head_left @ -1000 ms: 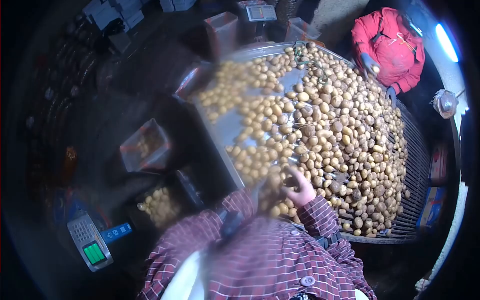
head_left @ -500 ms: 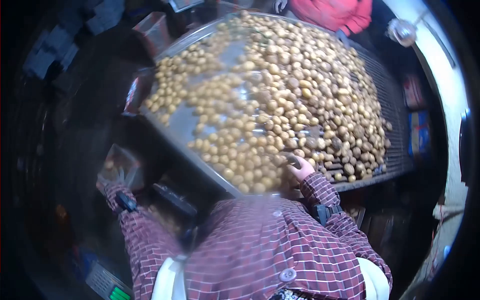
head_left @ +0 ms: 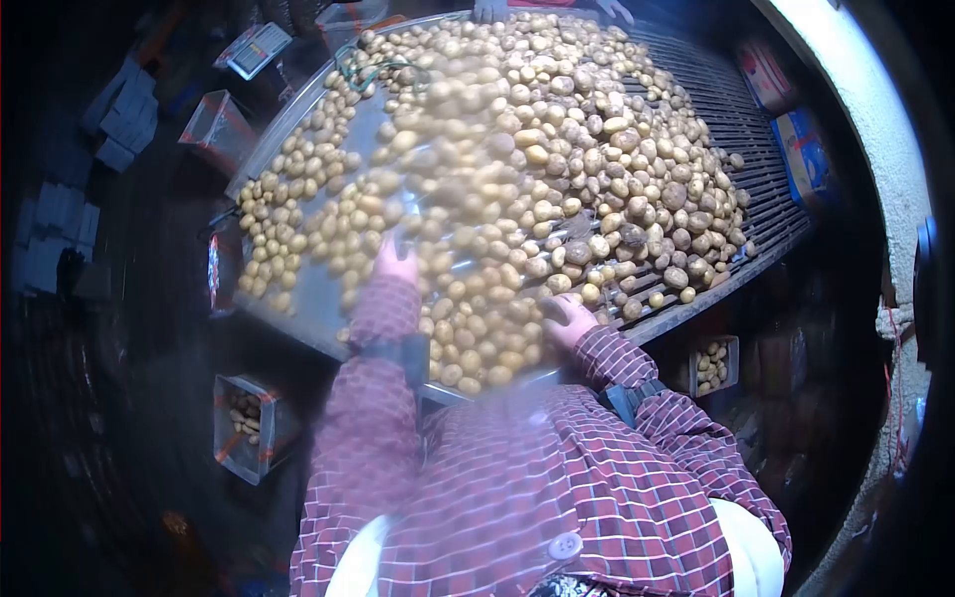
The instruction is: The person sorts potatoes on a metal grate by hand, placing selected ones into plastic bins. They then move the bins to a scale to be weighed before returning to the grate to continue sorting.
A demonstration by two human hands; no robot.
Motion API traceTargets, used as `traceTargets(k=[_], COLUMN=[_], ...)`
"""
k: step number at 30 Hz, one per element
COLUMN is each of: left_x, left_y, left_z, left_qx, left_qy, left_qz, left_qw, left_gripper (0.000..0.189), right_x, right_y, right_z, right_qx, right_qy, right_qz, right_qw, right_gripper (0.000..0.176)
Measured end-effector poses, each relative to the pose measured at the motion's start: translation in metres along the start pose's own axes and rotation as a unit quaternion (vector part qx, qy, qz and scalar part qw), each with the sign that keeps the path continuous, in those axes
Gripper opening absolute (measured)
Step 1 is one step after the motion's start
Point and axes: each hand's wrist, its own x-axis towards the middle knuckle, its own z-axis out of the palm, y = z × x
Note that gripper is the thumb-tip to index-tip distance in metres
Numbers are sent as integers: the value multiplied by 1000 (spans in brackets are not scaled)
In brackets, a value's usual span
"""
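Many potatoes (head_left: pixel 477 323) lie loose on a wide sorting table with a metal sheet (head_left: pixel 316 289) on its left side and dark slats (head_left: pixel 686 75) on its right. My left hand (head_left: pixel 396 261) reaches in among the potatoes at centre left; its fingers are blurred, so any grip is hidden. Near the front edge, my right hand (head_left: pixel 570 320) rests against the potatoes with its fingers apart and curved, nothing visibly held. A hazy patch blurs the middle of the view.
A clear-sided crate (head_left: pixel 244 468) holding some potatoes stands low at left, and a smaller box (head_left: pixel 733 363) of potatoes at right. A scale (head_left: pixel 254 50) and another crate (head_left: pixel 217 134) are behind left. Another person's gloved hand (head_left: pixel 489 10) touches the table's far edge.
My left hand has come up from the crate at lower left onto the potatoes. My right hand has shifted slightly left along the front edge. The camera view has turned.
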Motion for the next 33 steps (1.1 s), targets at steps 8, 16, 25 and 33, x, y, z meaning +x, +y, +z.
traceTargets(k=[8, 16, 25, 33], left_x=[55, 11, -33, 98], left_y=[29, -5, -50, -36], left_z=[8, -37, -80, -48], left_qx=[338, -396, -573, -126], left_qy=[-121, -31, 55, 33], left_qz=[81, -133, -260, 13], left_qw=[930, 908, 775, 991], left_gripper=[60, 36, 36, 32], right_x=[9, 83, 163, 144], right_y=[-14, -89, -157, -92], right_z=[-5, 12, 69, 27], right_qx=[-30, -40, -207, 226], right_qy=[-9, 9, -115, -104], right_qz=[53, -126, -71, -282], right_qw=[998, 991, 969, 926], right_gripper=[39, 28, 25, 35])
